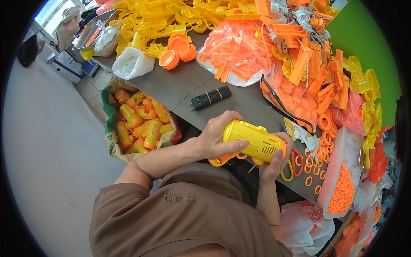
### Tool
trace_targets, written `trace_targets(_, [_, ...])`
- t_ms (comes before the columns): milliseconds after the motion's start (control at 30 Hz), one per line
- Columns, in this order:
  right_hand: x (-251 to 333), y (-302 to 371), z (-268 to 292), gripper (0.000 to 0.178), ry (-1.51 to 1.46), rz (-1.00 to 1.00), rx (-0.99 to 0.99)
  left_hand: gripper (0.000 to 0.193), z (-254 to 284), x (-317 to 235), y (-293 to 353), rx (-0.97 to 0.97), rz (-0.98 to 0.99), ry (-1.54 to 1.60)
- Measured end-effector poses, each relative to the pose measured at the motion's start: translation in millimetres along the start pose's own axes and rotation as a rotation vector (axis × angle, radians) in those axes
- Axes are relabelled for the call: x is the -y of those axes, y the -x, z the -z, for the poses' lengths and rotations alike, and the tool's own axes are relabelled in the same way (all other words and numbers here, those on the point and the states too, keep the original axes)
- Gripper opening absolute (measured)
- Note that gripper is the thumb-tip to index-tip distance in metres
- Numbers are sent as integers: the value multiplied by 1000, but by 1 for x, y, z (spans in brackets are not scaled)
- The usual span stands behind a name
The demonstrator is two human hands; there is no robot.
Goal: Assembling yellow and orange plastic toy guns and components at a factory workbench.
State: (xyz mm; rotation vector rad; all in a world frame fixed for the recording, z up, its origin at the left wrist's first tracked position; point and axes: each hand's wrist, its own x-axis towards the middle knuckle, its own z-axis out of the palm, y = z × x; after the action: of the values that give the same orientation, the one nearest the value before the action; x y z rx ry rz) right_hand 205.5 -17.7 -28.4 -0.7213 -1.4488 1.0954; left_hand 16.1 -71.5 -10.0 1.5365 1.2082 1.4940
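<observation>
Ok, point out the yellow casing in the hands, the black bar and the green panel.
Yellow casing (253, 140): head view, middle of its side.
Black bar (214, 95): head view, between its bands.
Green panel (367, 47): head view, its flat face.

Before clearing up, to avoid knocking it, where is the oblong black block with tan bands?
The black block lies on the grey table, at the head view's upper centre, beyond the left hand and yellow plastic casing.

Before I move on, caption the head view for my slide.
Left hand and right hand hold a yellow casing by a grey table laden with orange and yellow parts.
</observation>
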Motion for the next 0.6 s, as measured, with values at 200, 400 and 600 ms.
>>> trace_targets(200, [-10, -12, 17, 39, -116, -225, -76, 31, 43, 3, -64, 161, 31, -420])
trace_targets(400, [-20, -7, 26, 41, -99, -209, -30, 28, 79, 60, -123, 99, 168, -1081])
trace_targets(600, [-21, -3, 29, 40, -105, -238, 12, 24, 72, 78, -130, 102, 219, -1252])
